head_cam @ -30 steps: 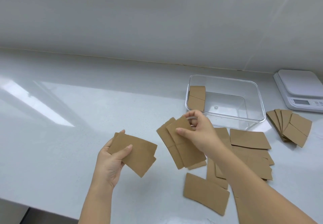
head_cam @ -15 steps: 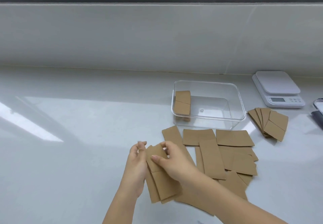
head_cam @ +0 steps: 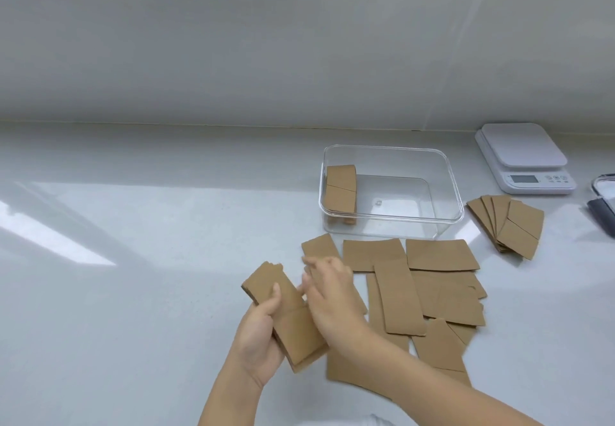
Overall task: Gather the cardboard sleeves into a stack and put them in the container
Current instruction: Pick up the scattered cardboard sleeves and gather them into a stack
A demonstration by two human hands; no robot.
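Note:
My left hand grips a small stack of brown cardboard sleeves, thumb on top. My right hand hovers just right of that stack with fingers spread, blurred by motion, over a loose sleeve on the counter. Several more flat sleeves lie scattered in front of the clear plastic container. Inside the container a bundle of sleeves stands against its left wall. A fanned pile of sleeves rests to the container's right.
A white kitchen scale stands at the back right by the wall. A dark-edged lid or box shows at the right frame edge. The pale counter stretches left; a tiled wall runs behind.
The sleeves from both hands are now merged into one stack in my left hand. My right hand has let go and moved slightly right toward the loose sleeves.

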